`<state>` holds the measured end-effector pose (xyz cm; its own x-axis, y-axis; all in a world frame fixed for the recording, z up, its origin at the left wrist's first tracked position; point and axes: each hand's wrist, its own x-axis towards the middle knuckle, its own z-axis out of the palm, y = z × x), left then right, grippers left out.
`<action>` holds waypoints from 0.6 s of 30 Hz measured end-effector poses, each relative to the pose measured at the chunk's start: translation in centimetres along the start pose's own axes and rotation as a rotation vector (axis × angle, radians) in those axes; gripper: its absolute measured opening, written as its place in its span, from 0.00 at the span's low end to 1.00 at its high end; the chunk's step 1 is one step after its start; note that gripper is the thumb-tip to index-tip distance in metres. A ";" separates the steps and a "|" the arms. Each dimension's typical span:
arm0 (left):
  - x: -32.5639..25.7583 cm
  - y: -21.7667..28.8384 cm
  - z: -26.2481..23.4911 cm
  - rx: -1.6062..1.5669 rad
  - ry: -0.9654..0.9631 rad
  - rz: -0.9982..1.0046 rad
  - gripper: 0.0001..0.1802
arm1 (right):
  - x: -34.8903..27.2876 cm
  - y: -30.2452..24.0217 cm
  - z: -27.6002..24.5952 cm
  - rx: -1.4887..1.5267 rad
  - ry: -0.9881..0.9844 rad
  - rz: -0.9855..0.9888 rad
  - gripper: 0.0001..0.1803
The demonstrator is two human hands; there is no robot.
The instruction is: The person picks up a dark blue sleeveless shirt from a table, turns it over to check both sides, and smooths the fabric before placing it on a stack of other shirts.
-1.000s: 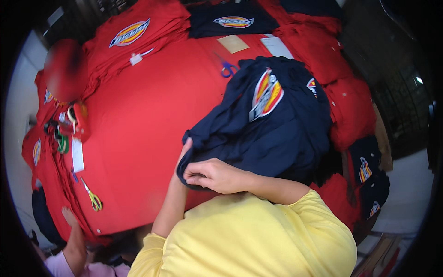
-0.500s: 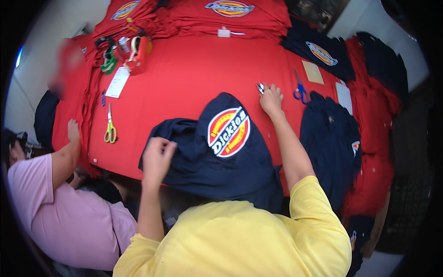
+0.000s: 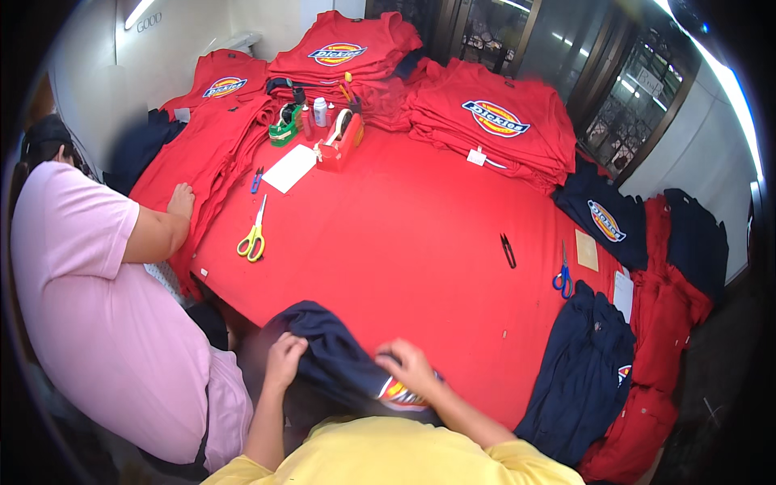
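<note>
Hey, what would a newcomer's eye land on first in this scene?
Probably the broad red cloth spreading across the middle. Next, the navy garment at the near edge, held by the left hand, with the right hand close by its colourful print. Then the stacked red shirts with oval logos at the far side.
</note>
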<state>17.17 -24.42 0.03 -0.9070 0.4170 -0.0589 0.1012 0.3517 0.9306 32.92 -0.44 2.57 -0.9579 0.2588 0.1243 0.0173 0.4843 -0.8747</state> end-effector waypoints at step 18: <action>-10.1 -6.9 -2.9 0.869 -0.526 -0.135 0.18 | -21.0 3.3 -9.1 1.266 -0.292 0.843 0.19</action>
<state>24.45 -33.46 -4.76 -0.6596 0.5702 -0.4897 0.4628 0.8215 0.3332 55.66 3.27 1.36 -0.8188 -0.1556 -0.5526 0.4612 -0.7514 -0.4719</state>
